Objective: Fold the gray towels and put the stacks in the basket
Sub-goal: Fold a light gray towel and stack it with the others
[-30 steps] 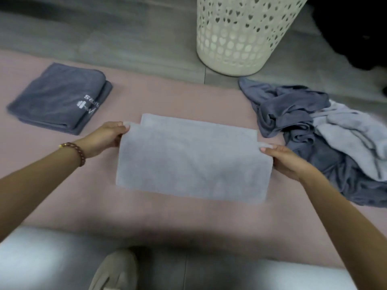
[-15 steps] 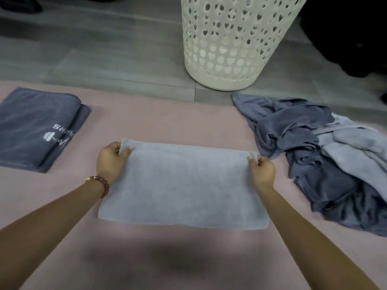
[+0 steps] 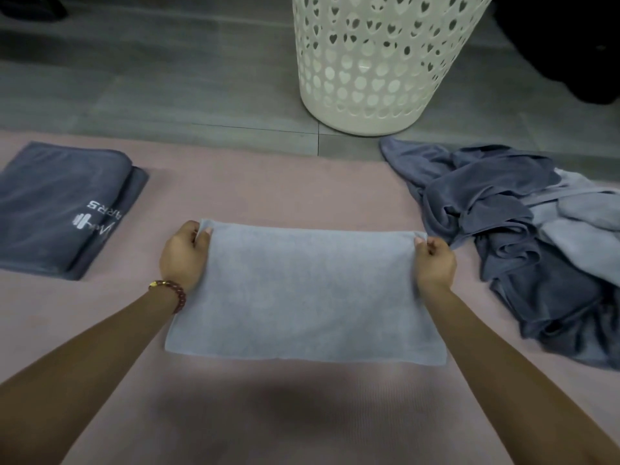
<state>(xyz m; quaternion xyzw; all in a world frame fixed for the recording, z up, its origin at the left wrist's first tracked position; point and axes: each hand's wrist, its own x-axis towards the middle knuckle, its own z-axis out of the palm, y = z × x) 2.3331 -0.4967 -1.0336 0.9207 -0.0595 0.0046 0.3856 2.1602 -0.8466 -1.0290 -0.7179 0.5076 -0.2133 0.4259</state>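
The left hand (image 3: 183,255) and right hand (image 3: 434,263) pinch the far corners of a part-folded light gray terry towel (image 3: 302,290) on the pink floor mat (image 3: 268,189). One folded dark gray towel stack (image 3: 63,206) lies finished at left. A crumpled gray towel pile (image 3: 523,236) and the white perforated plastic basket (image 3: 379,62) await.

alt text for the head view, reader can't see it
A left hand and a right hand pinch the far corners of a light gray towel flat on a pink mat. A folded dark towel lies left, an unfolded pile right, a white basket beyond.
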